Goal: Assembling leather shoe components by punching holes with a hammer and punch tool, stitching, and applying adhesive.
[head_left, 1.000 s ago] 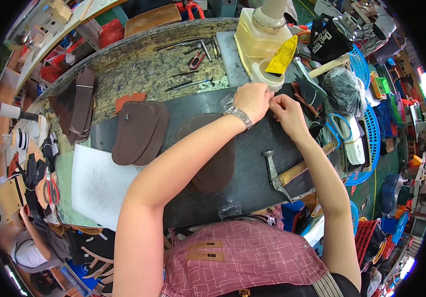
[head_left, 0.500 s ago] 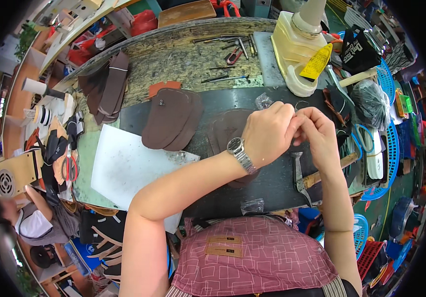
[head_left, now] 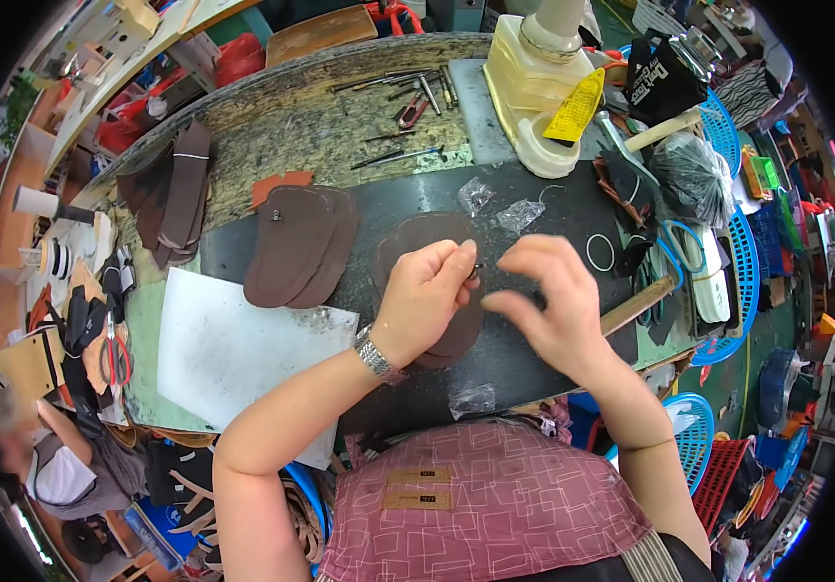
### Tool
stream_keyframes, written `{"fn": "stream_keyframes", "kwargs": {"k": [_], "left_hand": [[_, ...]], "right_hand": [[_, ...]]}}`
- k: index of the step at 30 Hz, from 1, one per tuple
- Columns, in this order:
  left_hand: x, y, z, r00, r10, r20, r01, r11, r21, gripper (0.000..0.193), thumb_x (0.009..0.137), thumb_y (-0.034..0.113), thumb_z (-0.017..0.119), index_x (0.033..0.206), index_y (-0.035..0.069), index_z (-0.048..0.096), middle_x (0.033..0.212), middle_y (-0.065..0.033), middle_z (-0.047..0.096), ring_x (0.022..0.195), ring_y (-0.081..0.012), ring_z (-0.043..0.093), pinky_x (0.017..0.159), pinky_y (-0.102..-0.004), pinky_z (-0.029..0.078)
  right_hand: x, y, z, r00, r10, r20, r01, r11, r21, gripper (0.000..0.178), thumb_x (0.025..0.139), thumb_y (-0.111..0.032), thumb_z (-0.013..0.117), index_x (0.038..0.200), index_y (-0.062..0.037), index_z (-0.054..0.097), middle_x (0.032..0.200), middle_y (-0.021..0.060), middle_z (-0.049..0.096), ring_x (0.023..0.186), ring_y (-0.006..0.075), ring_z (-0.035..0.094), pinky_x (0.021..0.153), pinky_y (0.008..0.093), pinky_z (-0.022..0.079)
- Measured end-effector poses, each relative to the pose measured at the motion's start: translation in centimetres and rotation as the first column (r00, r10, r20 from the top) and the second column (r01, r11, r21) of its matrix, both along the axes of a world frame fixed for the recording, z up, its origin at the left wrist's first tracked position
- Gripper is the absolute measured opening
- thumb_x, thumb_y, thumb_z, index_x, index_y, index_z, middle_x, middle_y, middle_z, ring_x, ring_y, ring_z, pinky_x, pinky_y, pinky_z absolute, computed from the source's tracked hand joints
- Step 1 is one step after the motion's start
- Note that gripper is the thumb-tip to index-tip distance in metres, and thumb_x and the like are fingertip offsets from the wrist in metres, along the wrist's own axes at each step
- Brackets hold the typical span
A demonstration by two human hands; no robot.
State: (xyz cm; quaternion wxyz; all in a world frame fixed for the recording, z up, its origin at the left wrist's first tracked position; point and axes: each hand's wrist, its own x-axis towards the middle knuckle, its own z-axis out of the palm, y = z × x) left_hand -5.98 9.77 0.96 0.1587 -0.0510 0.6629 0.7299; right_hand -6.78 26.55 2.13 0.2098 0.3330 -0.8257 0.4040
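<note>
My left hand (head_left: 425, 299), with a metal watch on its wrist, is closed in a pinch on a small dark metal fitting (head_left: 475, 273). The fitting's exact kind is too small to make out. Just to its right my right hand (head_left: 558, 308) is open, thumb and fingers apart, with nothing between them. Under my left hand lies a stack of dark brown leather pieces (head_left: 412, 236), partly hidden. Another leather stack (head_left: 291, 257) rests to the left, a small metal fitting (head_left: 277, 215) standing on its top piece.
Crumpled clear plastic bags (head_left: 518, 215) lie beyond my hands on the black mat (head_left: 534, 373). A wooden handle (head_left: 638, 303) sticks out beside my right hand. A white sheet (head_left: 233, 339) lies left, a cream machine base (head_left: 524, 92) stands behind, and slim tools (head_left: 429, 95) lie at the back.
Both hands have come left and nearer from above the plastic bags and have parted. The right hand has opened, and the dark fitting now shows in my left fingers. The view has shifted slightly right.
</note>
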Motion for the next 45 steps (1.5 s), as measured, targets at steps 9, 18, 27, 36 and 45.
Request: {"fn": "stream_keyframes", "kwargs": {"k": [9, 18, 27, 36, 45], "left_hand": [[3.7, -0.6, 1.2, 0.892, -0.114, -0.437, -0.084, 0.908, -0.409, 0.035, 0.093, 0.022, 0.05, 0.067, -0.001, 0.048, 0.058, -0.0181, 0.048, 0.051, -0.0342, 0.047, 0.048, -0.0368, 0.037], [5.2, -1.9, 0.8, 0.994, -0.079, -0.081, 0.062, 0.98, -0.19, 0.04, 0.095, 0.029, 0.048, 0.072, -0.002, 0.057, 0.058, -0.0091, 0.058, 0.051, -0.0133, 0.055, 0.05, -0.0268, 0.043], [5.6, -3.0, 0.8, 0.982, -0.191, 0.002, 0.191, 0.981, -0.023, 0.029, 0.095, 0.024, 0.051, 0.078, 0.002, 0.059, 0.066, -0.0007, 0.058, 0.055, -0.0035, 0.049, 0.048, -0.0188, 0.038], [7.6, -4.3, 0.7, 0.875, -0.476, 0.091, 0.405, 0.821, 0.402, 0.025, 0.082, 0.019, 0.071, 0.095, 0.001, 0.06, 0.074, 0.0041, 0.057, 0.06, -0.0028, 0.049, 0.052, -0.0181, 0.041], [8.1, -3.7, 1.1, 0.827, -0.348, -0.441, 0.458, 0.872, 0.172, 0.018, 0.074, 0.02, 0.076, 0.078, 0.005, 0.066, 0.073, -0.0045, 0.06, 0.06, -0.0142, 0.058, 0.053, -0.0253, 0.044]], "right_hand": [[1.4, -0.8, -0.4, 0.986, 0.152, 0.075, -0.154, 0.988, 0.023, 0.024, 0.066, -0.004, 0.073, 0.085, -0.0041, 0.058, 0.081, 0.0082, 0.061, 0.068, 0.0251, 0.061, 0.058, 0.0332, 0.05], [2.5, -1.1, 0.5, 0.755, 0.233, 0.613, -0.186, 0.972, -0.141, 0.014, 0.078, -0.007, 0.068, 0.088, 0.0019, 0.062, 0.08, 0.0072, 0.065, 0.072, 0.0147, 0.063, 0.059, 0.0283, 0.051], [1.9, -0.7, 0.9, 0.473, 0.308, 0.826, -0.198, 0.95, -0.24, 0.011, 0.077, -0.008, 0.07, 0.084, -0.0023, 0.065, 0.078, 0.0024, 0.059, 0.066, 0.0069, 0.053, 0.058, 0.0221, 0.042], [3.4, -0.6, 1.6, 0.507, 0.595, 0.623, -0.463, 0.798, -0.385, 0.016, 0.068, -0.01, 0.077, 0.081, -0.0127, 0.069, 0.085, 0.0004, 0.053, 0.085, 0.0171, 0.049, 0.076, 0.0299, 0.04], [4.1, -1.1, 1.8, 0.423, 0.802, 0.421, -0.579, 0.597, -0.555, 0.015, 0.069, -0.012, 0.078, 0.08, -0.0068, 0.07, 0.082, 0.0003, 0.049, 0.082, 0.0193, 0.048, 0.072, 0.0322, 0.041]]}}
